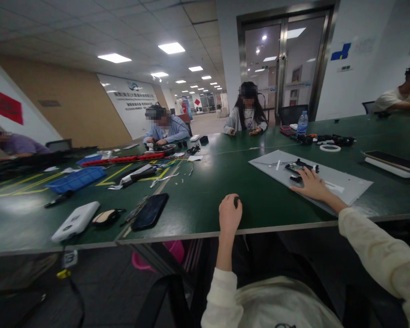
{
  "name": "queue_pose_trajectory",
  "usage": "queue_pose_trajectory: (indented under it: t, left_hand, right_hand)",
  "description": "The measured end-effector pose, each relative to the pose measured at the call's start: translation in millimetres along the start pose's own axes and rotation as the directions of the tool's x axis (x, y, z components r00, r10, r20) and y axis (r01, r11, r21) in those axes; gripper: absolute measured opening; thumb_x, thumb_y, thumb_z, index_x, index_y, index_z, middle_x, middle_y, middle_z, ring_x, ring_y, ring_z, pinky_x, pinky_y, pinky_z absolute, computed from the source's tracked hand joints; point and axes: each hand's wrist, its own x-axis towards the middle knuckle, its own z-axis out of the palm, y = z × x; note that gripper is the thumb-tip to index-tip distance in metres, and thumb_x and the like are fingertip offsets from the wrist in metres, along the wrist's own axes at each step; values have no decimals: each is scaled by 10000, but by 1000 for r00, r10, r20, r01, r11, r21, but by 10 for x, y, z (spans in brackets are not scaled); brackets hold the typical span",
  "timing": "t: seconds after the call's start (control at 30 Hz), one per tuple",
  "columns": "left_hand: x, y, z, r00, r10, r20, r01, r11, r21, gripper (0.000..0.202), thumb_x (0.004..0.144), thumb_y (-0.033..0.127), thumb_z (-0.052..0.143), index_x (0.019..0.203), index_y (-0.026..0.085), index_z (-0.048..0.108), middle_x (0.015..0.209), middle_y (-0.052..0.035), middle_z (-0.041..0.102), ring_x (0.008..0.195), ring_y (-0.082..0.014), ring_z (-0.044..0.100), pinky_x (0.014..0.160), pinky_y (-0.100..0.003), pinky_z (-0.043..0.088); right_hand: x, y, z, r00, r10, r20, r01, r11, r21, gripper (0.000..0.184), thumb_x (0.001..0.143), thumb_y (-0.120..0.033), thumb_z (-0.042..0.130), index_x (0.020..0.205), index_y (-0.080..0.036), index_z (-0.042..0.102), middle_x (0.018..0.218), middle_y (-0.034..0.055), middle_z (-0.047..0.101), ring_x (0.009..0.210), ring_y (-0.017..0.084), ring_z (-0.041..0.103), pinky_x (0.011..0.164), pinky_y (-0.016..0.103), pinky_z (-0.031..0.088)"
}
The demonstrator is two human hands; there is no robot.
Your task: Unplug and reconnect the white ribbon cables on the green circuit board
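My left hand (230,214) rests on the near edge of the green table (198,200), fingers curled round a small dark object (237,199) that I cannot name. My right hand (310,183) lies on a grey mat (348,182), fingers stretched out flat. Its fingertips touch a small black device (298,167) with loose parts beside it on the mat.
A black phone (150,211), a white power bank (76,221) and a blue tray (75,179) lie to the left. A water bottle (302,123), a tape roll (330,147) and a tablet (392,162) sit farther right. Several other people sit around the table.
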Motion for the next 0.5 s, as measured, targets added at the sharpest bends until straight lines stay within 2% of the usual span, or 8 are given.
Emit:
queue_pose_trajectory:
  t: [0.3, 0.5]
  left_hand:
    - [-14, -7, 4, 1000, -20, 24, 20, 1000, -4, 253, 903, 211, 482, 1108, 183, 628, 1175, -98, 645, 1094, -215, 608, 963, -392, 475]
    - [-15, -14, -5, 999, -20, 48, 19, 1000, 22, 246, 907, 222, 483, 1099, 183, 632, 1170, -90, 648, 1091, -214, 606, 963, -389, 472]
  right_hand:
    - [165, 68, 62, 977, 200, -69, -199, 980, 22, 1000, 686, -840, 401, 1468, -223, 314, 1580, 164, 76, 1392, 511, 64, 953, 782, 192]
    - [246, 91, 69, 955, 282, -96, -280, 959, 33, 971, 688, -824, 416, 1442, -214, 355, 1578, 171, 35, 1383, 520, 59, 953, 776, 175]
